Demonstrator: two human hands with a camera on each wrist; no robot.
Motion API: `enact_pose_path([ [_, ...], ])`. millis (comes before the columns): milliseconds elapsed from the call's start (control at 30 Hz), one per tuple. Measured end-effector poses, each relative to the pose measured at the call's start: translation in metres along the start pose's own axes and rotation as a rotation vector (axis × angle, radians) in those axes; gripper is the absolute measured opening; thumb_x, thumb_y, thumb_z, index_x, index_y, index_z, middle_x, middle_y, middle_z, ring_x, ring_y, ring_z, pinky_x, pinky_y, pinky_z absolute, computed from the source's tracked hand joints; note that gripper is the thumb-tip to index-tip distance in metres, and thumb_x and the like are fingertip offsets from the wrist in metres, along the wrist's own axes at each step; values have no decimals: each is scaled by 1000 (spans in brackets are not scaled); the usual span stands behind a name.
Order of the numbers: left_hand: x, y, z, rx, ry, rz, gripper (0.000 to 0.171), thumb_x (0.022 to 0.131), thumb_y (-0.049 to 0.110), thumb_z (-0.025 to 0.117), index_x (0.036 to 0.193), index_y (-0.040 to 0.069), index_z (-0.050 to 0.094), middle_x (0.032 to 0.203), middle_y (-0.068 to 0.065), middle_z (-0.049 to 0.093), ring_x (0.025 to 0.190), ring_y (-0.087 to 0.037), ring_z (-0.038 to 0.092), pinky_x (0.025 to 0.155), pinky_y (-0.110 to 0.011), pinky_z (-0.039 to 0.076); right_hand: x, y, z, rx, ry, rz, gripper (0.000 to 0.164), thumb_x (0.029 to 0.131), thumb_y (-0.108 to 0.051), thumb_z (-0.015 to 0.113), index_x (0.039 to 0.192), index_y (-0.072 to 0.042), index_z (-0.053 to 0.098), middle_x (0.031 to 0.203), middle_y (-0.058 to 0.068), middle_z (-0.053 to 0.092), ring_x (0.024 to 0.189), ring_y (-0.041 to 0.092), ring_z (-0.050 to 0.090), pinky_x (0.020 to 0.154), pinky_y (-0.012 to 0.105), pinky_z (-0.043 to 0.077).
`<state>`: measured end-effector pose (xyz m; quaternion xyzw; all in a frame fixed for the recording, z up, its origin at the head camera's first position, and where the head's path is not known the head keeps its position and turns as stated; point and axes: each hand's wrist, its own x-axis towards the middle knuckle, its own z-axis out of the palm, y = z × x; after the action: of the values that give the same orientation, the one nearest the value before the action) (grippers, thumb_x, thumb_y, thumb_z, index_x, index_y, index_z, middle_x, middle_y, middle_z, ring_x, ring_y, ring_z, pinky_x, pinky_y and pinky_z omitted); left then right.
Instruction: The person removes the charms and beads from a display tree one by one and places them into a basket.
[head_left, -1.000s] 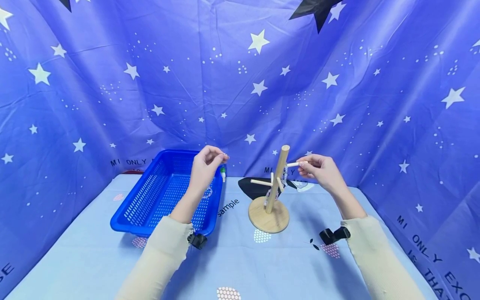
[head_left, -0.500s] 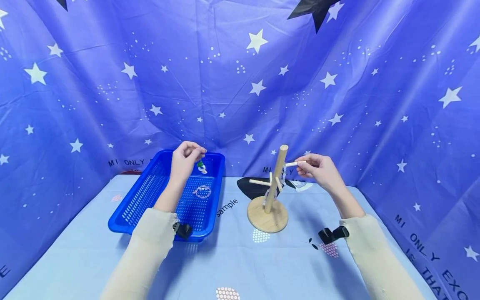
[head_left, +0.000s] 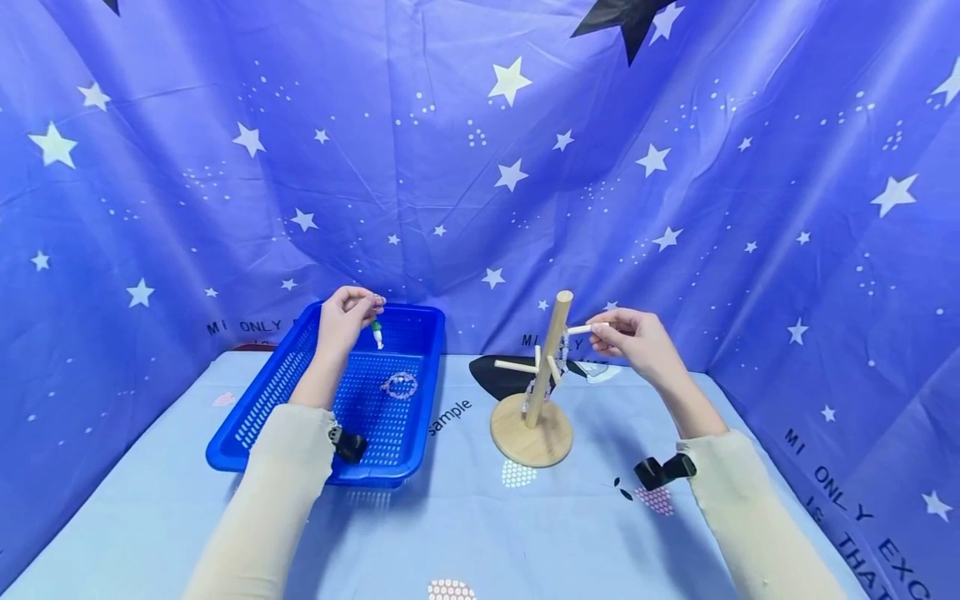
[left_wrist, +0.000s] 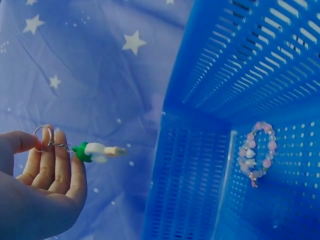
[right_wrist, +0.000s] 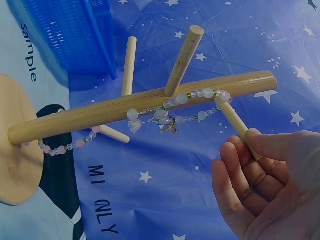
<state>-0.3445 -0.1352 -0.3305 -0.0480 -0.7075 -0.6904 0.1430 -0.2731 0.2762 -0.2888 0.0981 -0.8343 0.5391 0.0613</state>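
Note:
My left hand [head_left: 343, 321] pinches the metal ring of a keychain [left_wrist: 90, 151] between thumb and fingers. A green and white charm dangles from its short chain, over the far part of the blue basket [head_left: 427, 392]. Inside that basket lies a pink beaded bracelet [left_wrist: 259, 150]. On the right, my right hand [head_left: 633, 342] pinches the end of an upper peg [right_wrist: 235, 120] of a wooden stand [head_left: 558, 350]. A pale beaded bracelet with green beads [right_wrist: 192, 100] hangs on this peg. Lower down, a pink and clear beaded bracelet [right_wrist: 62, 150] hangs at another peg.
Basket and stand share a table with a light blue printed cloth [head_left: 480, 533]. The stand's round base [head_left: 532, 442] sits right of the basket. Behind rises a blue star-patterned curtain [head_left: 450, 167]. Bare pegs [head_left: 516, 366] stick out from the post.
My left hand has moved left with the keychain, from the basket's right rim to over its far part, uncovering the bracelet inside. My right hand stays at the peg.

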Motion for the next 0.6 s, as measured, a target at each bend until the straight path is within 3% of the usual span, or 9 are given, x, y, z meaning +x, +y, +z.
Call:
enact_pose_path([
  [133,2,-9,-5,14,-8,-49,15,102,13,54,108,0,57,82,18,68,82,3,67,93,-23,57,1,1,2,-4,-1,-5,34,102,-10,55,121,18,56,79,-6,68,73,1,67,76,24,61],
  [333,4,-22,-13,52,-35,-149,15,103,15,52,111,3,57,90,12,68,87,0,67,107,-40,51,1,1,5,-7,-7,-8,36,102,-12,56,122,17,56,80,-7,68,74,1,67,75,21,61],
  [467,8,-31,-13,123,-106,-200,20,104,15,50,114,0,57,111,-7,71,105,-16,69,108,-42,49,1,0,4,-14,2,-4,36,102,-12,56,123,17,57,80,-8,69,73,0,68,74,19,60],
  [600,14,-43,-12,206,-199,-247,26,104,14,47,120,-5,56,132,-26,62,117,-27,65,108,-43,49,2,2,2,-21,6,-3,36,102,-13,55,123,16,57,79,-11,68,73,0,68,73,19,60],
])
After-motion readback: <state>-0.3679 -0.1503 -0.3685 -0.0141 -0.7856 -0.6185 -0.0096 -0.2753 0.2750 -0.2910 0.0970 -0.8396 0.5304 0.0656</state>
